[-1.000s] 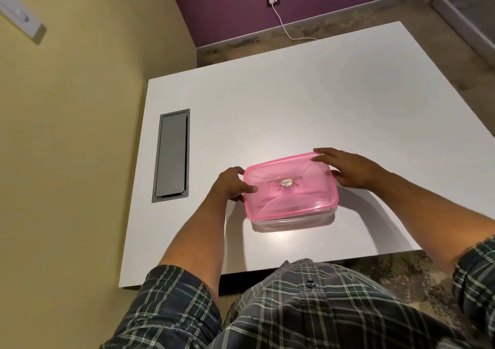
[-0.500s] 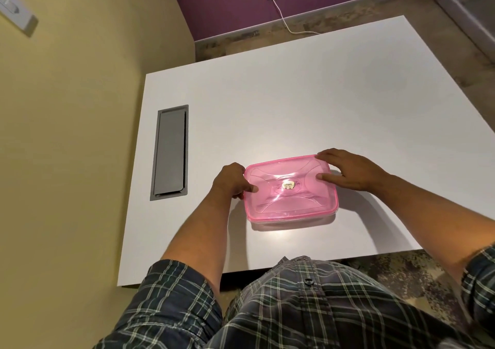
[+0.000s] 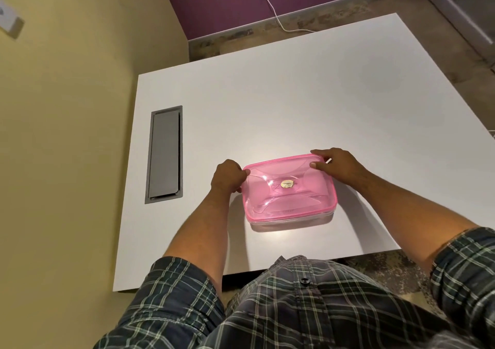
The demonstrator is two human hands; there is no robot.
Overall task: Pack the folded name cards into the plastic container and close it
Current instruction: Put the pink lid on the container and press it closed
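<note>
A clear plastic container (image 3: 292, 221) with a translucent pink lid (image 3: 289, 188) sits on the white table (image 3: 294, 102), near its front edge. The lid lies flat on the container and carries a small gold sticker at its centre. My left hand (image 3: 227, 176) grips the lid's left edge, thumb on top. My right hand (image 3: 338, 165) holds the far right corner, thumb pressed on the lid and fingers curled over the rim. No name cards show; the pink lid hides the inside.
A grey cable-tray flap (image 3: 164, 154) is set into the table at the left. A yellow wall runs along the left side. A wall socket with a white cable (image 3: 278, 18) sits on the purple wall beyond the table.
My right thumb has shifted along the lid's far right corner. My left hand keeps its hold on the left edge. The container stays in place.
</note>
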